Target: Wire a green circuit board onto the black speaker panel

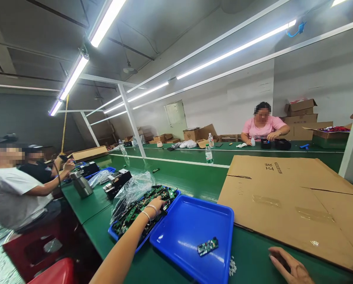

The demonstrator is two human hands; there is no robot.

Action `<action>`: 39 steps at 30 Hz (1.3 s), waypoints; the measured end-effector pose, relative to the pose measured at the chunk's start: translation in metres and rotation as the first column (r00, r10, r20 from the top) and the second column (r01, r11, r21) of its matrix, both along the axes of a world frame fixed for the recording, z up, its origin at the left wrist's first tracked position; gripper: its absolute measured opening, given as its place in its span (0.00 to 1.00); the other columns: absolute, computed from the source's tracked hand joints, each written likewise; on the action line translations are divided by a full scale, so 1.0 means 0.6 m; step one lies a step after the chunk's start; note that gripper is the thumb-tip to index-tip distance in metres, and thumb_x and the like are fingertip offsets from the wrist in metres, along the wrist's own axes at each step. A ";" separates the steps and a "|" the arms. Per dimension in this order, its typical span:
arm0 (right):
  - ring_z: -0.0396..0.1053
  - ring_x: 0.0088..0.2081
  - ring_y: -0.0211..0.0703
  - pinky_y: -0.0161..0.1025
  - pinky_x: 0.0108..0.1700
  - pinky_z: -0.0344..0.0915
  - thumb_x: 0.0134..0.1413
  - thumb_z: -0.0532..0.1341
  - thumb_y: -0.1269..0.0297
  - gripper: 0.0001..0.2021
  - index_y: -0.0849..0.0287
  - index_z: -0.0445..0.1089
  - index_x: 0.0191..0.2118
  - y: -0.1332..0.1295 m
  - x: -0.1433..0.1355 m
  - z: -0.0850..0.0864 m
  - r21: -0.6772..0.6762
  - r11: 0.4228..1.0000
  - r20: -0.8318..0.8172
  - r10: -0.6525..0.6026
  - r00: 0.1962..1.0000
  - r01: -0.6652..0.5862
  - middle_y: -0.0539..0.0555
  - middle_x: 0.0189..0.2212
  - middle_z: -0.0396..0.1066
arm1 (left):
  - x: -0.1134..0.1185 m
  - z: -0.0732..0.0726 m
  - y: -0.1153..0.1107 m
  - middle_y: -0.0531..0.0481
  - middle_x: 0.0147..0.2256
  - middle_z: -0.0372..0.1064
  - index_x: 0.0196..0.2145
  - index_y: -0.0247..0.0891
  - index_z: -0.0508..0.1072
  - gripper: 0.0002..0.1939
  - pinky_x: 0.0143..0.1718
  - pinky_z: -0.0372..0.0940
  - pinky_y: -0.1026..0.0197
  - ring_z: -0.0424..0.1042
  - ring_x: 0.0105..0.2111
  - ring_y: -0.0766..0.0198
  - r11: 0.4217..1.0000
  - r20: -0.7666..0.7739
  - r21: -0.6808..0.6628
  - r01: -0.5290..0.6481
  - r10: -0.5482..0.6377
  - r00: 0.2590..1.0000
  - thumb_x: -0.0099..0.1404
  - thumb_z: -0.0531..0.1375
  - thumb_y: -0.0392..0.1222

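Note:
My left hand [156, 206], with bangles at the wrist, reaches into a heap of green circuit boards [131, 215]. Its fingers are curled down and closed on a circuit board at the heap's right side; the fingertips are partly hidden. The heap fills a blue tray [112, 235]. Beside it, a second blue tray [191, 221] bears a single circuit board [207, 247]. My right hand [291, 266] rests low at the right, near the cardboard edge, its fingers loosely bent and apart with nothing between them.
Flattened cardboard [282, 197] covers the table's right side. Small pale parts [232, 266] lie beside the second tray. Clear plastic bag [135, 189], black units [117, 183], a steel flask [81, 184] and a bottle [208, 154] stand beyond. Co-workers sit left and across.

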State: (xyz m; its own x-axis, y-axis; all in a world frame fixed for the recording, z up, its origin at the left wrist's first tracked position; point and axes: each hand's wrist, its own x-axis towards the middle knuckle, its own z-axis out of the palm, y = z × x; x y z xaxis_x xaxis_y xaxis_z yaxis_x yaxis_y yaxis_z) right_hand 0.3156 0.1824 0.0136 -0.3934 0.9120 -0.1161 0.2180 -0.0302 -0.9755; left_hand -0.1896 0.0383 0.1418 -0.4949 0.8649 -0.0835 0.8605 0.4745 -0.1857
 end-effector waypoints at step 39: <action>0.72 0.46 0.51 0.43 0.49 0.70 0.47 0.59 0.42 0.17 0.41 0.75 0.40 0.008 0.019 -0.071 0.158 0.986 0.106 0.037 0.994 -0.054 0.49 0.42 0.75 | 0.224 -0.103 -0.064 0.41 0.52 0.72 0.47 0.36 0.75 0.13 0.59 0.60 0.45 0.67 0.54 0.53 0.934 0.377 0.349 0.082 -0.219 0.900 0.65 0.58 0.37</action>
